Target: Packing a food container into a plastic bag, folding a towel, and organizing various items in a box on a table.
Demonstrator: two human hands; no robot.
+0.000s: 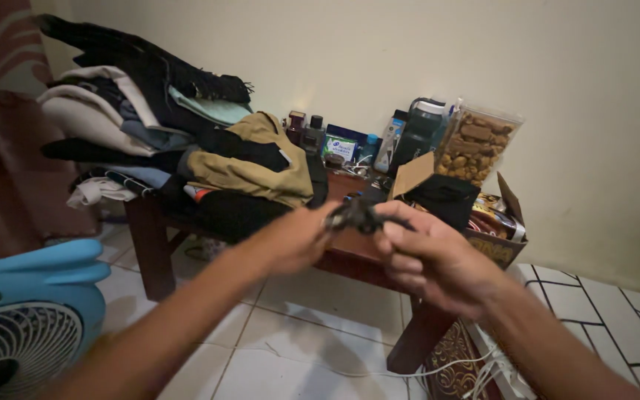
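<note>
The right hand (427,255) and left hand (298,237) pinch a small dark thing (357,215) above the table's (350,255) front edge; clothes (179,141) pile behind.

light: dim, warm; glow on wall (312,96) | blur: both hands motion-smeared | edges: wide-angle bending

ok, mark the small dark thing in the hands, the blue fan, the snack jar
small dark thing (355,215), head view, its middle between both hands
blue fan (24,296), head view, blue housing
snack jar (477,144), head view, clear front wall
</note>
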